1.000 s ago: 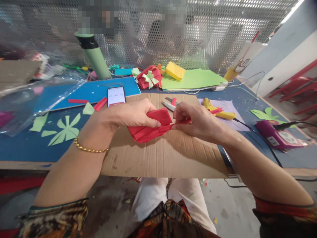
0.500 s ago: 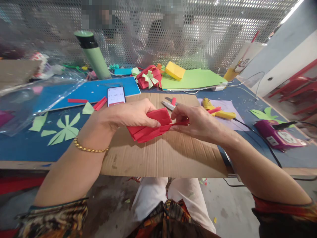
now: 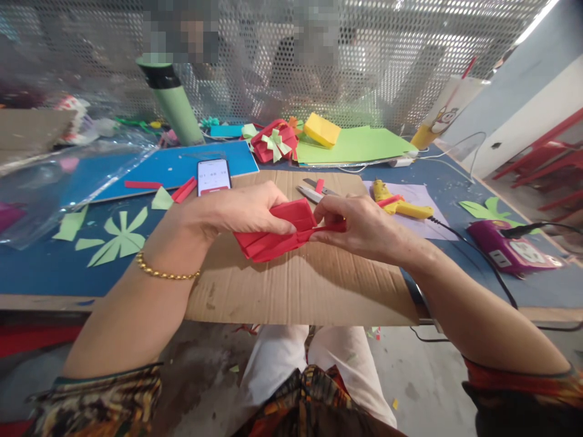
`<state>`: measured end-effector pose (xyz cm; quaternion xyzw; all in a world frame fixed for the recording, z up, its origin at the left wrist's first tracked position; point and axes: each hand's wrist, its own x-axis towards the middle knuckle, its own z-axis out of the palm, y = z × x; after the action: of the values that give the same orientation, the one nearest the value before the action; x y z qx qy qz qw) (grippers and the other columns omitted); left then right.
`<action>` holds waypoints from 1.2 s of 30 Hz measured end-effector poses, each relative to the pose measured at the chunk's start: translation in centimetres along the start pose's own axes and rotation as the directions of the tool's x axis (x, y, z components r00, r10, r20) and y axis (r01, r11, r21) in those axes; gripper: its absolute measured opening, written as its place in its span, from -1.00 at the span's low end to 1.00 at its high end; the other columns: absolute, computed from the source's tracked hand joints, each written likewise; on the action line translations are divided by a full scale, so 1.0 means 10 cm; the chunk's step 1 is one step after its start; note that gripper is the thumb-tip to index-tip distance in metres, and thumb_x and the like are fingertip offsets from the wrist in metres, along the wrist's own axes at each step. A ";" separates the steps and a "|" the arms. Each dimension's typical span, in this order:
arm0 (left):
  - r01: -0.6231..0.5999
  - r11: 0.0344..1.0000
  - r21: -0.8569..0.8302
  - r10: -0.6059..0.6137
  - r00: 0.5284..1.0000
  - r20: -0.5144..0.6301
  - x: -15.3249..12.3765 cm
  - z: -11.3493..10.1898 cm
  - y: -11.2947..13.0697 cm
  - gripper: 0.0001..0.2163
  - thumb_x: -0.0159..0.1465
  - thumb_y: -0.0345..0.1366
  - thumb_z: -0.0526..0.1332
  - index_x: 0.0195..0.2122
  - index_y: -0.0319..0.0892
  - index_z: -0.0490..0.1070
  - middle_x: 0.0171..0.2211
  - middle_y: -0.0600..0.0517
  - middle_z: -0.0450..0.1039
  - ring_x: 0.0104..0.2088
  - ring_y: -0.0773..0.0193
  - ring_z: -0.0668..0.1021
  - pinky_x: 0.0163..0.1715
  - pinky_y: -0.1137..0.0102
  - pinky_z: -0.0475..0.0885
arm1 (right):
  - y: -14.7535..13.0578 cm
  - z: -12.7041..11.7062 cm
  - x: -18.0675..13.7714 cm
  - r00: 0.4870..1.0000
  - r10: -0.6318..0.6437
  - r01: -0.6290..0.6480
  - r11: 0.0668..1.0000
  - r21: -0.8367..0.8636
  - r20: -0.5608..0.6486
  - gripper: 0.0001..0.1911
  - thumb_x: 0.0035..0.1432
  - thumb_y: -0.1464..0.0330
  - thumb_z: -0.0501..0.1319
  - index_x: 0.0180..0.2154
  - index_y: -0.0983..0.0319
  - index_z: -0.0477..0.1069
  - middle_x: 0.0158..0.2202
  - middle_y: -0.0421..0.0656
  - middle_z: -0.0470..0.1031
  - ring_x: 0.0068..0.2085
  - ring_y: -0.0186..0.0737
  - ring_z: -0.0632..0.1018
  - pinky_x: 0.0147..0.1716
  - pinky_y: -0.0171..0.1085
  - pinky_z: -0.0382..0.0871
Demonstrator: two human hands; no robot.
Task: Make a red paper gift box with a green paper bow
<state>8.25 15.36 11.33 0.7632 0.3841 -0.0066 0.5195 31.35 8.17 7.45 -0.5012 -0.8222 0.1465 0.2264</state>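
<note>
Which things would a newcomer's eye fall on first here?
First, the bright red folded piece, held in the left hand over the cardboard, with the right hand at its right end. Next, the yellow glue gun on lilac paper to the right, and the green bottle at the back left.

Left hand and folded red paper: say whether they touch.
Touching. The head view shows the left hand holding the folded red paper, its thumb lying on top with no visible gap.

Bare forearms (image 3: 136,309) angle in from eight and four o'clock as the left hand (image 3: 248,207) clasps, thumb (image 3: 283,227) uppermost, and the right hand (image 3: 362,223) pinches, fingers (image 3: 331,204) curled.
</note>
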 end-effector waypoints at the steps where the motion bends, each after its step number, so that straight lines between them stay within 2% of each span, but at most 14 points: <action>1: -0.009 1.000 0.008 0.009 1.000 -0.003 0.00 0.00 0.00 -0.89 0.14 -0.26 0.45 -0.46 -0.16 0.61 -0.60 0.05 0.45 -0.50 0.28 0.54 -0.52 0.50 0.30 | -0.01 0.00 0.00 1.000 0.002 -0.002 1.000 -0.003 0.005 -0.73 0.25 0.24 0.47 -0.28 0.19 0.42 -0.46 -0.28 0.44 -0.41 -0.31 0.40 -0.35 -0.28 0.17; 9: -0.012 1.000 0.019 0.012 1.000 0.019 0.02 0.01 0.02 -0.94 0.13 -0.30 0.42 -0.45 -0.14 0.62 -0.57 0.06 0.50 -0.46 0.25 0.58 -0.48 0.49 0.36 | 0.00 0.01 0.01 0.999 -0.026 0.027 1.000 -0.010 0.025 -0.78 0.25 0.29 0.43 -0.29 0.17 0.41 -0.48 -0.30 0.41 -0.43 -0.32 0.36 -0.36 -0.29 0.15; 17: -0.050 0.999 -0.004 0.050 0.998 0.049 0.01 0.05 0.00 -0.94 0.16 -0.32 0.37 -0.43 -0.17 0.58 -0.47 0.06 0.58 -0.46 0.31 0.58 -0.47 0.50 0.38 | 0.03 0.02 0.03 0.998 0.005 -0.005 1.000 -0.002 0.062 -0.72 0.21 0.30 0.41 -0.42 0.16 0.34 -0.55 -0.34 0.34 -0.50 -0.36 0.30 -0.44 -0.29 0.09; 23: -0.094 0.995 0.016 0.093 0.993 0.069 0.01 0.06 0.01 -0.92 0.20 -0.34 0.37 -0.43 -0.18 0.57 -0.48 0.09 0.56 -0.49 0.37 0.53 -0.49 0.51 0.36 | 0.03 0.01 0.03 0.991 -0.001 0.000 1.000 0.004 0.132 -0.81 0.25 0.28 0.32 -0.40 0.19 0.48 -0.54 -0.28 0.44 -0.51 -0.35 0.35 -0.48 -0.30 0.12; 28: -0.107 0.994 -0.013 0.108 0.990 0.093 0.01 0.06 0.01 -0.94 0.23 -0.37 0.34 -0.39 -0.20 0.58 -0.45 0.06 0.58 -0.45 0.35 0.56 -0.45 0.52 0.41 | 0.05 0.04 0.03 0.990 -0.025 0.019 0.999 0.045 0.142 -0.76 0.26 0.26 0.28 -0.46 0.18 0.45 -0.56 -0.29 0.43 -0.53 -0.35 0.33 -0.52 -0.30 0.11; 31: -0.134 0.991 -0.010 0.135 0.986 0.094 0.01 0.06 0.00 -0.92 0.22 -0.37 0.34 -0.42 -0.21 0.54 -0.47 0.07 0.56 -0.45 0.36 0.55 -0.44 0.52 0.40 | 0.04 0.04 0.03 0.992 -0.003 -0.002 0.999 0.036 0.129 -0.73 0.24 0.26 0.27 -0.50 0.17 0.39 -0.60 -0.30 0.38 -0.55 -0.37 0.31 -0.54 -0.30 0.07; 36: -0.169 0.986 0.008 0.167 0.981 0.100 0.03 0.06 -0.01 -0.90 0.21 -0.36 0.34 -0.44 -0.22 0.51 -0.50 0.08 0.50 -0.48 0.38 0.50 -0.48 0.53 0.35 | 0.00 0.04 0.02 0.984 0.065 -0.067 0.998 0.004 0.163 -0.77 0.22 0.25 0.25 -0.47 0.18 0.43 -0.57 -0.29 0.39 -0.53 -0.35 0.31 -0.52 -0.29 0.09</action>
<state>8.63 15.11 10.82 0.7959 0.2920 -0.0038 0.5303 31.10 8.36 7.19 -0.5134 -0.8202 0.1985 0.1560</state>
